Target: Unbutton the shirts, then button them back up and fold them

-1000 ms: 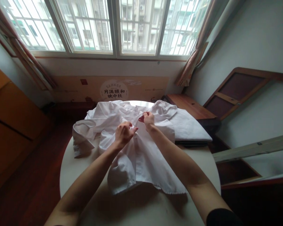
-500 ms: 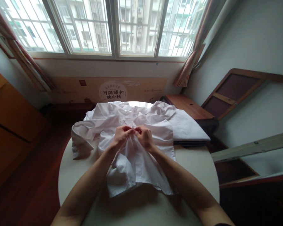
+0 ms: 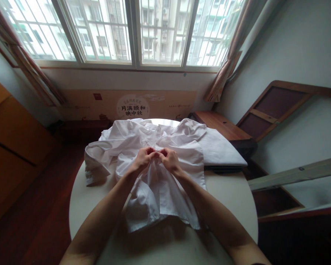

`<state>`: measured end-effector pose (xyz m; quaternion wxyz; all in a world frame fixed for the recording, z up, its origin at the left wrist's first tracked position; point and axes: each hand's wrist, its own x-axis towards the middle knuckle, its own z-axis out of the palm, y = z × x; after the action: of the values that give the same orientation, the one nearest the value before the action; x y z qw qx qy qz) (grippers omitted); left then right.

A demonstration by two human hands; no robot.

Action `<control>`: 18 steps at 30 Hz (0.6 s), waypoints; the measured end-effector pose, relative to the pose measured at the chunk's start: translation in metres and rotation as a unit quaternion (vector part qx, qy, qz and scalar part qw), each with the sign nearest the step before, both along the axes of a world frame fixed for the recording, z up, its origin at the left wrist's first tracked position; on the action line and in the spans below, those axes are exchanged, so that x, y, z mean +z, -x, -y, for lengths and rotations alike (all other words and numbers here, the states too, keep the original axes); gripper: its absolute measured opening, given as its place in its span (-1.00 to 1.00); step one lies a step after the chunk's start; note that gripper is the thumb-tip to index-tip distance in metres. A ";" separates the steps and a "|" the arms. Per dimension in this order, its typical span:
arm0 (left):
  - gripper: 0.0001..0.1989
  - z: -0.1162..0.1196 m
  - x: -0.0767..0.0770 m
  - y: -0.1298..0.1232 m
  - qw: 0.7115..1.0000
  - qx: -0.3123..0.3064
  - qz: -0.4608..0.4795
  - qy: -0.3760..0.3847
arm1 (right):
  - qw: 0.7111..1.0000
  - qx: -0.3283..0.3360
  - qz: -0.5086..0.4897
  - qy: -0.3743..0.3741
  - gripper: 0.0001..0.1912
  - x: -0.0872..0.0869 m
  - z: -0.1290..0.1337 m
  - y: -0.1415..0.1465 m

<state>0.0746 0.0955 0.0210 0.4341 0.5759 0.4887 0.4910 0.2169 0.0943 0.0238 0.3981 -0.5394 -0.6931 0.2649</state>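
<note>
A white shirt (image 3: 168,195) lies spread and rumpled over a round white table (image 3: 91,217), its hem towards me and one sleeve out to the left. Near the middle of its front, my left hand (image 3: 145,157) pinches the cloth between thumb and fingers. My right hand (image 3: 168,159) grips the same spot from the other side, the fingertips of both hands almost meeting. Folds run down from the pinched place. Any button between the fingers is too small or hidden to make out.
At the table's right lies a folded white cloth (image 3: 223,149) on a dark flat stack (image 3: 226,169). Behind it stands a low wooden cabinet (image 3: 223,125). A printed banner (image 3: 99,105) is on the wall under the barred window. Orange-brown furniture (image 3: 13,136) stands at left.
Both hands stay pinched at the same place on the shirt, with only a slight shift of the fingers. The whole view has moved a little.
</note>
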 end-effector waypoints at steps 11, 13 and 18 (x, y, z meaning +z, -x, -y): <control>-0.79 0.004 -0.012 -0.004 0.995 0.008 -0.006 -0.099 | 0.933 0.103 -0.308 0.153 -0.73 -0.005 -0.008 0.001; -0.78 0.005 -0.012 -0.006 0.993 0.021 -0.044 -0.110 | 0.942 0.098 -0.286 0.148 -0.69 -0.007 -0.008 0.001; -0.82 -0.002 -0.001 0.007 0.985 0.069 -0.061 -0.144 | 0.937 -0.027 -0.334 0.099 -0.67 -0.007 -0.014 -0.001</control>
<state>0.0681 0.0976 0.0202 0.2809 0.6261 0.4776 0.5486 0.2180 0.1083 0.0163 0.5585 -0.4750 -0.4758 0.4859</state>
